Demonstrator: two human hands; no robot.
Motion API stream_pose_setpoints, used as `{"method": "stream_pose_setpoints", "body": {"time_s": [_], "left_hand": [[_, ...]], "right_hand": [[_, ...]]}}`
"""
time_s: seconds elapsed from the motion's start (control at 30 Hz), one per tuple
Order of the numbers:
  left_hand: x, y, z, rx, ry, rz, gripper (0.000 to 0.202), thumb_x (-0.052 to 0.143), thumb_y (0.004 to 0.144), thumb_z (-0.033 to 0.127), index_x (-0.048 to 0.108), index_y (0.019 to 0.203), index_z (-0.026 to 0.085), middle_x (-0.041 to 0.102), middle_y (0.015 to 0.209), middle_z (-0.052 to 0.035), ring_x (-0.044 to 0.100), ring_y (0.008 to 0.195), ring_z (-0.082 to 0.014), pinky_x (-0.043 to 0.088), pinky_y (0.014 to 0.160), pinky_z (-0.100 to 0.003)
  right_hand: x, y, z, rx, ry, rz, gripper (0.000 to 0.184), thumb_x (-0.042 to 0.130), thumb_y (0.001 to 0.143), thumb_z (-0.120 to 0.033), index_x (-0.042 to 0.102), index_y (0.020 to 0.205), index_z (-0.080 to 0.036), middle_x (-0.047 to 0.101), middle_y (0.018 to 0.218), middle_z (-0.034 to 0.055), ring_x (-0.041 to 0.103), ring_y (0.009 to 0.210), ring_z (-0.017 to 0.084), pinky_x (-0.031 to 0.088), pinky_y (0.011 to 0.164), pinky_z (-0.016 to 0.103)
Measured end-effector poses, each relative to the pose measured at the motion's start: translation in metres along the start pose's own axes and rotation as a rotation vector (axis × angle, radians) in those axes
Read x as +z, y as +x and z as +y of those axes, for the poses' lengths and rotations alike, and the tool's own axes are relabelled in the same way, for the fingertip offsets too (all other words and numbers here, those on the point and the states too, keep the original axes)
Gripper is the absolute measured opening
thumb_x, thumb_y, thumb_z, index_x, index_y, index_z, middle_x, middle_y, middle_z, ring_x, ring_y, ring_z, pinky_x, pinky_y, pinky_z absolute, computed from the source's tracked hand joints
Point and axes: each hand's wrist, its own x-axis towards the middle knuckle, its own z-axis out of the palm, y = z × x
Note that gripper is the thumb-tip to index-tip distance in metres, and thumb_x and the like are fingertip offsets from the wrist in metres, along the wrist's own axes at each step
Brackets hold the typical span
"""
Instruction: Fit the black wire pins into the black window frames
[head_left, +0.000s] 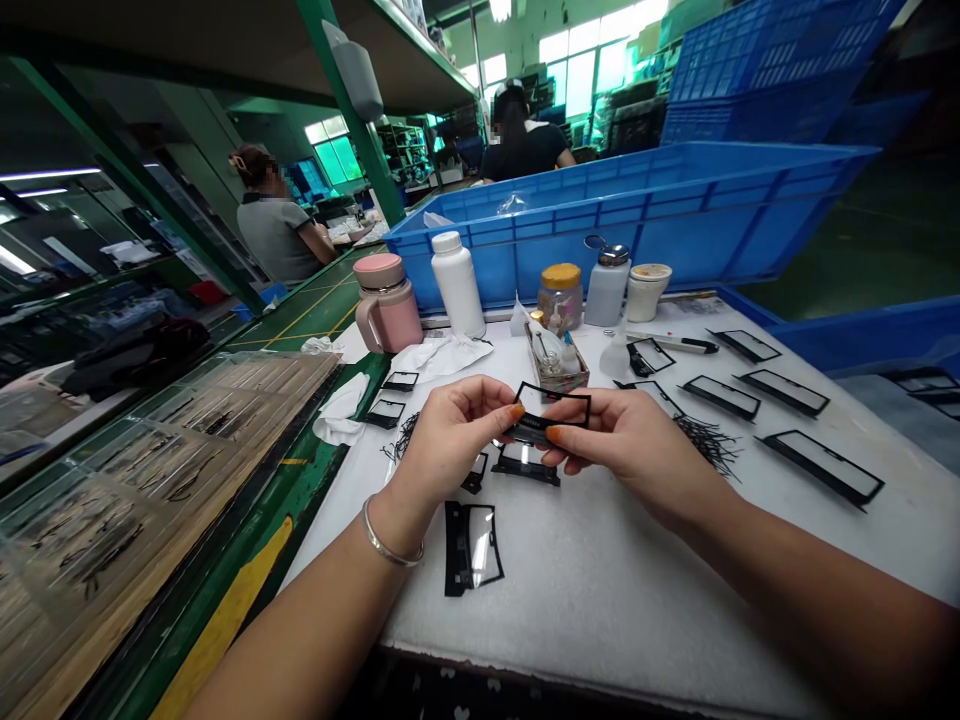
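My left hand (457, 430) and my right hand (622, 440) together pinch a small black rectangular frame (555, 408) above the white work mat (600, 580). The left fingers grip its left end, the right thumb and fingers its lower right side. A silver bangle sits on my left wrist. Just under the hands lie more black frame parts (525, 465), and a larger one with a clear window (471, 545) lies nearer to me. A heap of thin black wire-like strips (709, 440) sits beside my right hand.
Several black frames (821, 468) lie in rows on the right. At the back stand a pink mug (388, 300), a white bottle (459, 283), a yellow-lidded jar (560, 295), a dispenser bottle (607, 283) and a blue crate (675, 215). Clear trays (150, 480) lie left. Two other people sit beyond.
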Motion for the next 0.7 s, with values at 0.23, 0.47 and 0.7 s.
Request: {"method": "stream_pose_setpoints", "body": {"time_s": [0.23, 0.47, 0.7], "left_hand": [[0.0030, -0.0008, 0.0008, -0.001, 0.017, 0.011, 0.016, 0.072, 0.079, 0.024, 0.063, 0.082, 0.012, 0.060, 0.073, -0.0015, 0.057, 0.064, -0.0102, 0.047, 0.057, -0.018], [0.0028, -0.0005, 0.0003, 0.004, 0.008, 0.007, 0.015, 0.072, 0.079, 0.023, 0.063, 0.082, 0.011, 0.060, 0.073, -0.0013, 0.057, 0.065, -0.0096, 0.048, 0.058, -0.018], [-0.0020, 0.0024, -0.0062, -0.048, -0.080, 0.012, 0.020, 0.073, 0.078, 0.027, 0.063, 0.083, 0.011, 0.062, 0.075, -0.0016, 0.060, 0.065, -0.0098, 0.051, 0.060, -0.019]], "right_hand": [[0.0000, 0.0004, 0.0008, -0.027, -0.019, 0.019, 0.013, 0.071, 0.078, -0.018, 0.067, 0.088, -0.011, 0.068, 0.082, 0.0063, 0.070, 0.069, 0.020, 0.054, 0.055, 0.020], [0.0004, 0.0008, 0.0000, -0.069, -0.025, 0.002, 0.008, 0.070, 0.079, -0.016, 0.068, 0.085, -0.011, 0.068, 0.079, 0.0053, 0.070, 0.066, 0.018, 0.054, 0.055, 0.020], [-0.0012, 0.0008, -0.0015, 0.056, 0.081, -0.039, 0.018, 0.072, 0.080, -0.017, 0.068, 0.096, -0.010, 0.071, 0.080, 0.0089, 0.071, 0.073, 0.019, 0.055, 0.057, 0.018]]}}
